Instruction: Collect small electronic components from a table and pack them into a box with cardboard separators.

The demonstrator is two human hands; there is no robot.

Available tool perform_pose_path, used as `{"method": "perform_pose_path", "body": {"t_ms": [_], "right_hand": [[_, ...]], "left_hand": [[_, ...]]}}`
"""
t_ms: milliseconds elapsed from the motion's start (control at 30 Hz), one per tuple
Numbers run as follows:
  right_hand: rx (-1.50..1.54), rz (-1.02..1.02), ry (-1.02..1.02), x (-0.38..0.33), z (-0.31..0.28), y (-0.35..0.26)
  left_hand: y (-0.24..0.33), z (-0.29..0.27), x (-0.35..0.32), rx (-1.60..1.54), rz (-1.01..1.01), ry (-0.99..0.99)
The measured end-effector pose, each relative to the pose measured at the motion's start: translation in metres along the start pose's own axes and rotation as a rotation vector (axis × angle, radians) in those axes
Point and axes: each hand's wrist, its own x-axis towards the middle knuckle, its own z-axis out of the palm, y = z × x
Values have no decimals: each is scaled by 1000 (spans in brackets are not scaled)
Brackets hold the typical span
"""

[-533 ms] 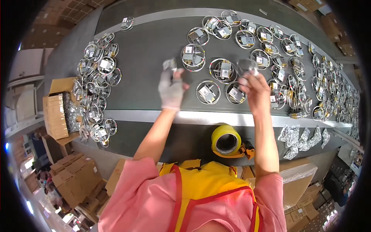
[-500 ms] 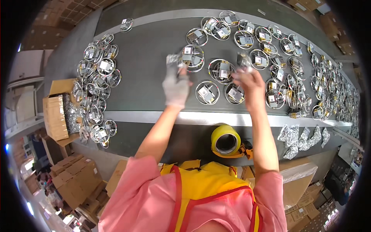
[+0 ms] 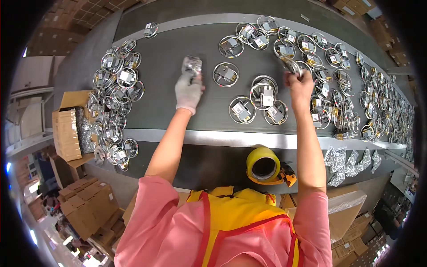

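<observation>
At my far left an open cardboard box (image 3: 66, 129) sits beside a heap of coiled parts (image 3: 113, 95) on the grey belt (image 3: 164, 53). My gloved left hand (image 3: 188, 91) is closed around a clear bagged part (image 3: 192, 65), held just above the belt. Loose coils (image 3: 262, 95) lie between my hands. My bare right hand (image 3: 300, 84) pinches another coiled part (image 3: 289, 65), lifted near the crowded rows (image 3: 356, 89). A yellow tape roll (image 3: 263, 163) rests below the belt's edge.
</observation>
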Motion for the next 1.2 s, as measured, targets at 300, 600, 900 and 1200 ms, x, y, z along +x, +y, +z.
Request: {"method": "perform_pose_path", "body": {"t_ms": [300, 600, 900, 1200], "right_hand": [[-826, -526, -300, -25, 19, -3], [-183, 131, 13, -43, -41, 28], [72, -159, 238, -63, -50, -1], [-804, -809, -289, -101, -20, 28]], "left_hand": [[-2, 46, -4, 1071, 205, 129], [1, 58, -3, 732, 80, 168], [8, 37, 12, 278, 650, 425], [-23, 20, -31, 739, 733, 29]]}}
